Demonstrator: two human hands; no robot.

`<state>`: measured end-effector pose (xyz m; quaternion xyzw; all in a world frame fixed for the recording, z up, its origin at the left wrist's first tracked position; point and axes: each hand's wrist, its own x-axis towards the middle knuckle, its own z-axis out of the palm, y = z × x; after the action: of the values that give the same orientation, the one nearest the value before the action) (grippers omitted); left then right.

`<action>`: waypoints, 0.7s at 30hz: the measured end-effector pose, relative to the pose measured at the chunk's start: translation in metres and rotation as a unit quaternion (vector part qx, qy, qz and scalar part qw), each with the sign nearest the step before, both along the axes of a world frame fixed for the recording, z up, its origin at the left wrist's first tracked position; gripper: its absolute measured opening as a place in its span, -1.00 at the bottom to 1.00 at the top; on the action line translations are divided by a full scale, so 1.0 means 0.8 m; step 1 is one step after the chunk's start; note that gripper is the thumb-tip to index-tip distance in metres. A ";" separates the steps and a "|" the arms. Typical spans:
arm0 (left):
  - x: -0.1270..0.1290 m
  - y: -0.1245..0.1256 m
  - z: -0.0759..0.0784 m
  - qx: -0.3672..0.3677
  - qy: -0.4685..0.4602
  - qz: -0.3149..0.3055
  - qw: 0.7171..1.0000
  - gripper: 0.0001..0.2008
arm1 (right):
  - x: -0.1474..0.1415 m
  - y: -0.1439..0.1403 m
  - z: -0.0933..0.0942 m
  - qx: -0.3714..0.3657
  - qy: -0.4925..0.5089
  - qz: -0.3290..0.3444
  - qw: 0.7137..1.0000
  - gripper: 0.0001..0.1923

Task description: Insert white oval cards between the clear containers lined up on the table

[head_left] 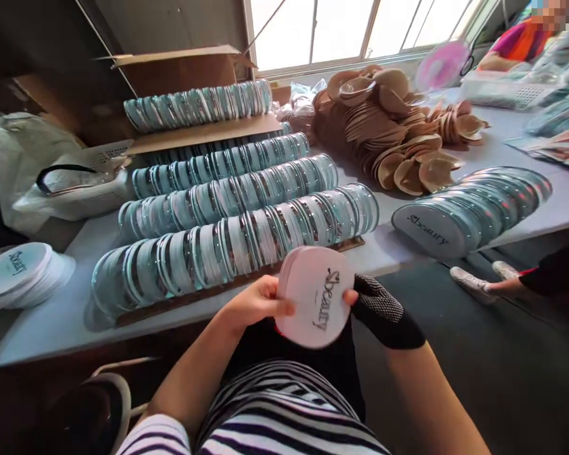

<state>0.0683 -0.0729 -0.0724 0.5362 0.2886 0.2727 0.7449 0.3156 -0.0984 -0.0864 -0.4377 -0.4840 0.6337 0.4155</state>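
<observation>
A small stack of white rounded cards (308,300), printed with black lettering, is held in front of my striped shirt. My left hand (260,300), bare, pinches the stack's left edge with the thumb on top. On the other edge, my right hand (382,309) grips it in a black fingerless glove, thumb over the face. Just beyond the cards lies the nearest long row of clear plastic cases (237,243) standing on edge, with white cards between many of them. To the right is a shorter row of clear cases (478,208), its front one showing the same lettering.
More rows of cases (227,189) lie behind, one on a cardboard flap (203,136). A pile of brown shell-shaped pieces (384,133) covers the table's back. Another card stack (21,272) sits far left. A co-worker (521,47) is beyond a white basket (502,91).
</observation>
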 end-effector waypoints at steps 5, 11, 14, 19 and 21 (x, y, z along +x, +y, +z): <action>0.005 -0.013 -0.011 0.019 0.058 0.090 0.994 -0.51 | 0.001 -0.003 0.000 -0.008 -0.052 -0.074 0.996 -0.48; 0.006 -0.019 -0.008 -0.101 -0.165 -0.120 0.974 -0.09 | -0.017 -0.028 0.004 -0.024 0.108 0.063 0.992 -0.41; 0.001 -0.010 -0.009 -0.072 -0.115 -0.065 0.989 -0.27 | -0.028 -0.022 -0.009 -0.048 0.168 0.022 0.984 -0.46; -0.019 -0.021 0.003 0.121 0.098 0.033 0.987 -0.64 | -0.037 -0.013 -0.021 -0.050 0.156 -0.051 0.985 -0.51; -0.021 -0.028 0.004 0.052 -0.019 -0.040 0.998 -0.46 | -0.044 -0.018 -0.021 -0.045 0.173 -0.012 0.984 -0.39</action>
<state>0.0512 -0.0951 -0.0692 0.5801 0.2380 0.2680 0.7314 0.2804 -0.1125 -0.1029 -0.3454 -0.3699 0.7161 0.4807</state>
